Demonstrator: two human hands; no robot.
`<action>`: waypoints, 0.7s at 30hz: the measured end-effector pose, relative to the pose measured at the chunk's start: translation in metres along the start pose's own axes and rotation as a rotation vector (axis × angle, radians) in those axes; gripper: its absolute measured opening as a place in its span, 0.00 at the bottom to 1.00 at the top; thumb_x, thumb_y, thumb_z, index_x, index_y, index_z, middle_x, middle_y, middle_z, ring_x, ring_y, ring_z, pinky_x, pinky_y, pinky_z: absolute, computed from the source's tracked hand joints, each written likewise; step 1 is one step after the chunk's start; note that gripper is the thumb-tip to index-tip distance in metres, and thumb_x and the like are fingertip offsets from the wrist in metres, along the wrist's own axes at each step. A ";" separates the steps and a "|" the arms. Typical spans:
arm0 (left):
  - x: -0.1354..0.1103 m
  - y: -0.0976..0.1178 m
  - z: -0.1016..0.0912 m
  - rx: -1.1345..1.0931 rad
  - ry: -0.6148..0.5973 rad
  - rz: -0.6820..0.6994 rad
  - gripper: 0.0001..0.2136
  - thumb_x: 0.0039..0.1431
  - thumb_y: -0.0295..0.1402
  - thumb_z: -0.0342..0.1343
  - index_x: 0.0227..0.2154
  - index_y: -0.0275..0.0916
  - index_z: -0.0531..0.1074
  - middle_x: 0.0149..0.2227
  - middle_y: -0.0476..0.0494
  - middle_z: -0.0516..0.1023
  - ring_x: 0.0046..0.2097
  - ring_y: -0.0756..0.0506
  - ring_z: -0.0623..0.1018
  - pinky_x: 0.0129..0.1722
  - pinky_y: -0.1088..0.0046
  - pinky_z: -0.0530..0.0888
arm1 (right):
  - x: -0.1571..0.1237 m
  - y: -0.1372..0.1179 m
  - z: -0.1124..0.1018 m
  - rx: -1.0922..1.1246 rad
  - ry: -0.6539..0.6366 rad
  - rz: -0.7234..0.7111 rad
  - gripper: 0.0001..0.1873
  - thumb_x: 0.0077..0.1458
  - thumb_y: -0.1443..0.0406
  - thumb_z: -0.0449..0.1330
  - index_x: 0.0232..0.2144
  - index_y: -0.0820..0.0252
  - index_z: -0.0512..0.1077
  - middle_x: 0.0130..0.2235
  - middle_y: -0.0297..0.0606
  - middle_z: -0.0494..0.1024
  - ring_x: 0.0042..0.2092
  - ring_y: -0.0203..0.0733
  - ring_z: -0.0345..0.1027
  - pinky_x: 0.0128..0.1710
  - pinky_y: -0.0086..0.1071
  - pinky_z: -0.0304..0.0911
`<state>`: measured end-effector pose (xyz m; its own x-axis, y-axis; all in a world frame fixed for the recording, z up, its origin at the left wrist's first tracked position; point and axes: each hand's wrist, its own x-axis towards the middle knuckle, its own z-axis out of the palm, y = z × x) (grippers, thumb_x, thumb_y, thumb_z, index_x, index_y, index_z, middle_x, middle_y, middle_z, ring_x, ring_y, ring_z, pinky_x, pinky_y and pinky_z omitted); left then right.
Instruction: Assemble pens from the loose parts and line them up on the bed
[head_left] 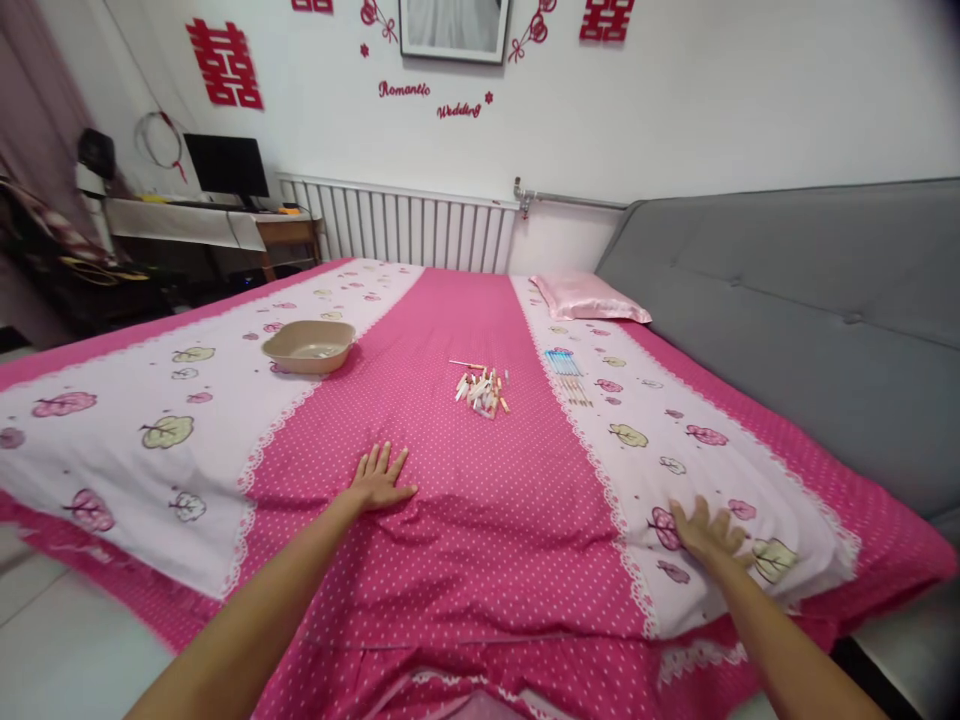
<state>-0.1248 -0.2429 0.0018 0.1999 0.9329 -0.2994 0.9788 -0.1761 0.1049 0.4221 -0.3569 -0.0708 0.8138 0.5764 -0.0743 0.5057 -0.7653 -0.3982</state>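
Observation:
My left hand (pixel 381 480) lies flat with fingers spread on the pink dotted bedspread (pixel 480 540). My right hand (pixel 706 532) rests on the white, tree-printed strip of the bedspread, its fingers apart too. Neither hand holds anything. Beyond them, mid-bed, is a loose pile of small pale and orange stick-like pieces (pixel 484 390), too small to identify. To its right, a row of blue pens (pixel 562 363) lies side by side. Just below that row are several tan, pen-like sticks (pixel 575 391). A beige plastic basin (pixel 309 348) stands left of the pile, with something small inside.
A pink pillow (pixel 589 297) lies at the far right of the bed, beside the grey padded headboard (pixel 795 290). Along the back wall runs a white radiator (pixel 405 225). At the far left a desk (pixel 289 232) carries a monitor (pixel 227 166).

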 end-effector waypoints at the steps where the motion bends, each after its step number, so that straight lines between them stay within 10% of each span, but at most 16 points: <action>1: 0.001 0.000 -0.002 -0.010 -0.016 0.000 0.44 0.47 0.63 0.38 0.63 0.43 0.39 0.65 0.39 0.30 0.64 0.32 0.32 0.59 0.49 0.41 | 0.000 0.000 0.000 0.007 -0.004 0.004 0.42 0.52 0.42 0.37 0.64 0.56 0.43 0.66 0.49 0.36 0.64 0.66 0.27 0.54 0.66 0.32; 21: 0.009 -0.005 -0.006 -0.036 -0.067 0.003 0.42 0.48 0.63 0.33 0.63 0.45 0.41 0.66 0.37 0.34 0.65 0.31 0.37 0.58 0.48 0.45 | 0.019 0.010 0.017 0.007 -0.035 -0.032 0.43 0.53 0.43 0.34 0.64 0.60 0.40 0.65 0.55 0.35 0.65 0.61 0.23 0.57 0.60 0.33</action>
<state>-0.1283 -0.2318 0.0040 0.2062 0.9090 -0.3622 0.9762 -0.1658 0.1397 0.4376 -0.3488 -0.0919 0.7866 0.6104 -0.0931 0.5292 -0.7442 -0.4076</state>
